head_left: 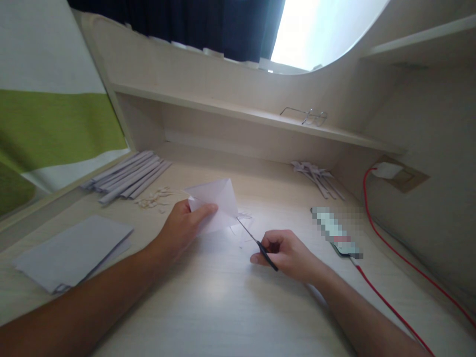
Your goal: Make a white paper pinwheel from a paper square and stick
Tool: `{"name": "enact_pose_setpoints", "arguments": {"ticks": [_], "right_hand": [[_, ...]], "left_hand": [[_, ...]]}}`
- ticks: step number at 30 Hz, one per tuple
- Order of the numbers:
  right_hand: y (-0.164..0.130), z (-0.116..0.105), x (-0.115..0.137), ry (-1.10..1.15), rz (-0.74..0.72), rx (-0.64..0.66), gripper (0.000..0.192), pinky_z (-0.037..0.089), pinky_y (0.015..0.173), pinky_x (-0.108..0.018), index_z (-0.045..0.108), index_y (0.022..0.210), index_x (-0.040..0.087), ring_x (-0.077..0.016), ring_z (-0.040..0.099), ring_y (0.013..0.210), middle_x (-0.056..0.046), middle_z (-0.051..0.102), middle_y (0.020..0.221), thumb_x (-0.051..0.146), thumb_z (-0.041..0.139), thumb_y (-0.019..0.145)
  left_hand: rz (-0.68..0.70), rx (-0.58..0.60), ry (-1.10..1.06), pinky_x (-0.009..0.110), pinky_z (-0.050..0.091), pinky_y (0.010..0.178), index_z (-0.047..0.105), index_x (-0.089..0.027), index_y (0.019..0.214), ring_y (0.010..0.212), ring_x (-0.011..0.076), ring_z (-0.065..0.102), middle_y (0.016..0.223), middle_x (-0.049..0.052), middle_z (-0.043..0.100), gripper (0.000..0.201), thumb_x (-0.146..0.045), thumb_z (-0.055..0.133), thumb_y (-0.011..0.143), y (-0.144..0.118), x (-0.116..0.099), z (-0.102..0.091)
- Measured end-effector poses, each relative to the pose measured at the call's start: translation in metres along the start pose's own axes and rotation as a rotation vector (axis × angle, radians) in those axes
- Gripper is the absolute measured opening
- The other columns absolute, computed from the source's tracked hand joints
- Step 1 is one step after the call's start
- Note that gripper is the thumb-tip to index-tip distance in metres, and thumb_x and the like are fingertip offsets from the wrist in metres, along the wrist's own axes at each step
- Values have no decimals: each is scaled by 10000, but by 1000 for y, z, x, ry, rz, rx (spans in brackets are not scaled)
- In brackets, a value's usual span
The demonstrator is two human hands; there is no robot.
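My left hand (191, 218) pinches a folded sheet of white paper (219, 198) above the desk, thumb on top and fingers hidden behind it. In my right hand (288, 253) is a pair of scissors with black handles (266, 254). The scissors' tips reach the paper's lower right corner; whether the blades are cutting it cannot be made out. Thin paper scraps (243, 216) lie on the desk just behind that corner.
Rolled paper tubes (130, 176) and small pale scraps (154, 198) lie at the left, near flat paper sheets (74, 250). Folded paper strips (316, 176) are at the back right. A phone (336, 233) with a red cable (390, 310) lies right. Glasses (312, 117) rest on the shelf.
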State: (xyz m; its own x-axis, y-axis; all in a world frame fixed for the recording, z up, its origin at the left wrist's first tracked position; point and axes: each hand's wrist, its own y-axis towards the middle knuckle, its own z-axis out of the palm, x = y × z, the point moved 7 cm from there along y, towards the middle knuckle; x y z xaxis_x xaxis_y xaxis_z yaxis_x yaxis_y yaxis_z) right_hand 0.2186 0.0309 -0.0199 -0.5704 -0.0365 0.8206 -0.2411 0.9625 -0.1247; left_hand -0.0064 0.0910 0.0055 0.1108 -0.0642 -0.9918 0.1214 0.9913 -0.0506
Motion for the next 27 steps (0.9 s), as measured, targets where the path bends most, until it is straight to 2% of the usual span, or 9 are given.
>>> {"name": "enact_pose_setpoints", "arguments": {"ticks": [8,16,22,27], "right_hand": [[-2,0,-1,48,25,1,438,258,507,-254,534,603,178,-98,358,567,60,433,587,475,829,732],[-2,-1,1,50,16,-7,427,243,501,-254,522,600,182,-95,342,559,64,419,580,450,819,749],[-2,-2,1,44,11,-17,469,245,499,-252,503,589,186,-97,333,558,65,412,572,504,809,749],[-1,-2,0,16,12,-16,457,254,510,-252,521,601,184,-101,350,568,62,423,583,511,806,747]], "left_hand": [[21,-13,13,332,529,748,748,-158,870,756,242,688,838,63,764,249,-364,762,731,1,-1,-2],[20,-7,-1,313,541,762,768,-189,933,813,248,720,899,55,794,258,-362,773,742,0,-1,-2],[45,-2,-11,328,549,791,773,-181,916,823,257,726,920,63,798,245,-349,776,737,0,-4,-1],[47,-14,-9,316,537,750,762,-167,910,804,239,707,890,60,785,255,-369,768,754,0,-4,-2]]}}
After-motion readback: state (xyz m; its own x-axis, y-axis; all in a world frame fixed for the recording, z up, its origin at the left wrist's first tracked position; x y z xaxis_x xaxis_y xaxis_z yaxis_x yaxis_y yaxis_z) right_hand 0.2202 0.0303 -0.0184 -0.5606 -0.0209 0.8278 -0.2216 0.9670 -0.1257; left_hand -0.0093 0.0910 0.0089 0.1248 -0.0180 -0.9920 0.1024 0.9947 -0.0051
